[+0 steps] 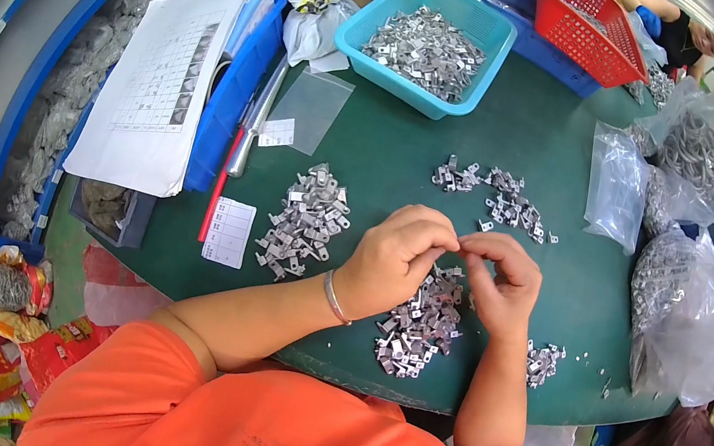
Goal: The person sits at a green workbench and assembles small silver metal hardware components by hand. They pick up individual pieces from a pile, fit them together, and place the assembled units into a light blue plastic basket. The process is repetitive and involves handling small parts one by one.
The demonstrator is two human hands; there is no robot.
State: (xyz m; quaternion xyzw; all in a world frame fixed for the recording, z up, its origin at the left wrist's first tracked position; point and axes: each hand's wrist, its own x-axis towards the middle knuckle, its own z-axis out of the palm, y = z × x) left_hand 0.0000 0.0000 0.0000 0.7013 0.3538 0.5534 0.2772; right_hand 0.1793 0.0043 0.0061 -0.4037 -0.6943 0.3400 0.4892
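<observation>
Above a green tabletop, my left hand (pixel 399 254) and my right hand (pixel 503 281) meet fingertip to fingertip. Both pinch closed, and whatever sits between the fingers is too small or hidden to name. A metal bangle circles my left wrist. Right under the hands lies a heap of small silver metal brackets (pixel 416 332), partly covered by them. To the left of my left hand is another bracket heap (pixel 306 219). Beyond my right hand, a looser bracket group (pixel 515 207) is spread out, and a small bracket pile (pixel 543 363) lies beside my right forearm.
A turquoise basket (pixel 373 70) full of brackets stands at the far side, with a red basket (pixel 589 21) to its right. Clear plastic bags of metal parts (pixel 683 306) line the right edge. Papers (pixel 152 94), a blue file holder (pixel 231 98) and a red pen (pixel 215 199) lie left.
</observation>
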